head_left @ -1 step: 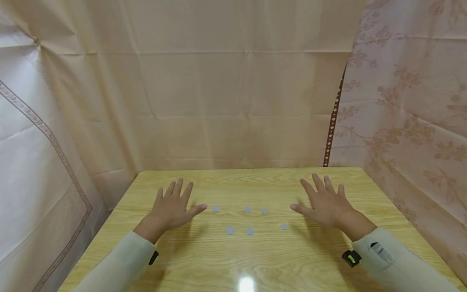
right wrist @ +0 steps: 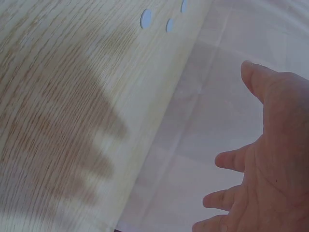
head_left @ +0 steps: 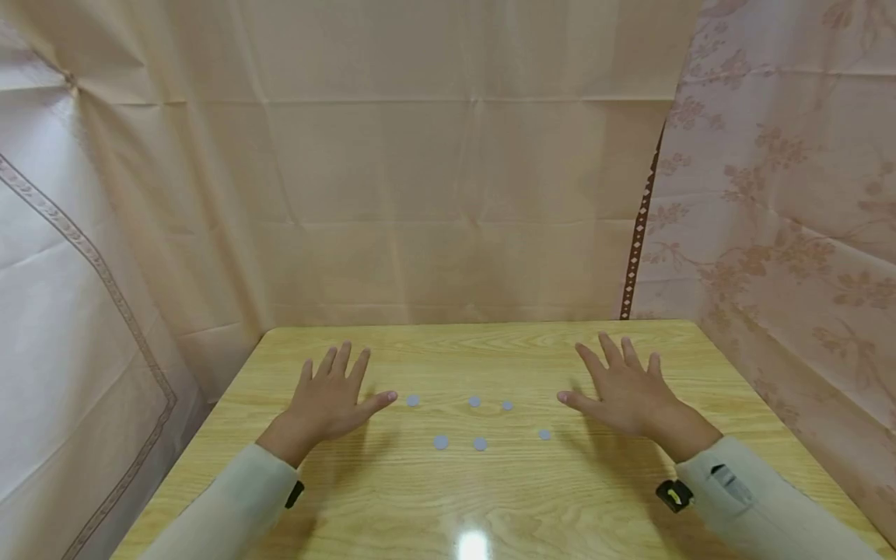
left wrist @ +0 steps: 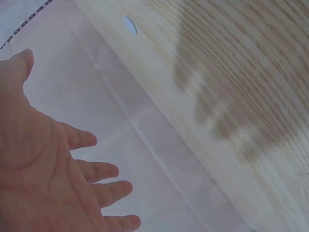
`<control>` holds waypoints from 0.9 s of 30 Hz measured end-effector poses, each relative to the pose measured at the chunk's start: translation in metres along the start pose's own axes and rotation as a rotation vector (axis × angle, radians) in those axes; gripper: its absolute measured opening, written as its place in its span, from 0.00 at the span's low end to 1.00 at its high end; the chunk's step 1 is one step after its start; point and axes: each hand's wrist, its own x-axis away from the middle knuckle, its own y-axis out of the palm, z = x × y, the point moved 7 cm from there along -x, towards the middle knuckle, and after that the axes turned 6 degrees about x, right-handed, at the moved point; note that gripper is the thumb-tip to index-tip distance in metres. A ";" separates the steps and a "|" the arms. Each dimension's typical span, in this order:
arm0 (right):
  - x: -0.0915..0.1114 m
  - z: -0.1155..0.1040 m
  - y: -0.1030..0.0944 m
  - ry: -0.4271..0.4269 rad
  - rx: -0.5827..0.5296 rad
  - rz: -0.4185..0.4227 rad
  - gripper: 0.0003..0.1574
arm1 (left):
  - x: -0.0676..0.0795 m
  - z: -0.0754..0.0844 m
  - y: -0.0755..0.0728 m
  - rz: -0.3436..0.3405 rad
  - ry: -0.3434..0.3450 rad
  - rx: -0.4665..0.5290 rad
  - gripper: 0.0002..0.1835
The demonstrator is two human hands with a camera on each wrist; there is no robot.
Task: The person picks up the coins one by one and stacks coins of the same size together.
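Several small, flat, pale round discs lie scattered over the middle of the wooden table (head_left: 420, 505). My left hand (head_left: 325, 404) hovers above the table's left part, palm down, fingers spread and holding nothing. Its thumb points at the leftmost disc (head_left: 413, 400), a short gap away. Over the right part my right hand (head_left: 626, 397) is likewise raised with spread, empty fingers. The disc (head_left: 544, 435) lies nearest to it, below and left of its thumb. One disc (left wrist: 131, 25) shows in the left wrist view; in the right wrist view a larger-looking disc (right wrist: 146, 18) appears beside two others.
Beige cloth (head_left: 448, 194) hangs behind the table's far edge. Pale curtains stand at the left (head_left: 63, 311) and, with a floral pattern, at the right (head_left: 791, 233). Each hand casts a shadow on the tabletop. A bright reflection shows near the front.
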 end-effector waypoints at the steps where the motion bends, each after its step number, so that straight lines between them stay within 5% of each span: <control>1: 0.000 0.000 0.000 0.000 0.000 0.000 0.66 | 0.000 0.000 0.000 0.000 -0.001 -0.001 0.57; 14: -0.001 -0.003 0.004 -0.001 -0.014 -0.001 0.65 | -0.003 -0.001 0.002 -0.010 -0.010 0.028 0.58; 27: -0.012 -0.030 0.005 -0.020 -0.166 0.014 0.60 | -0.006 0.006 0.011 -0.022 0.009 0.210 0.57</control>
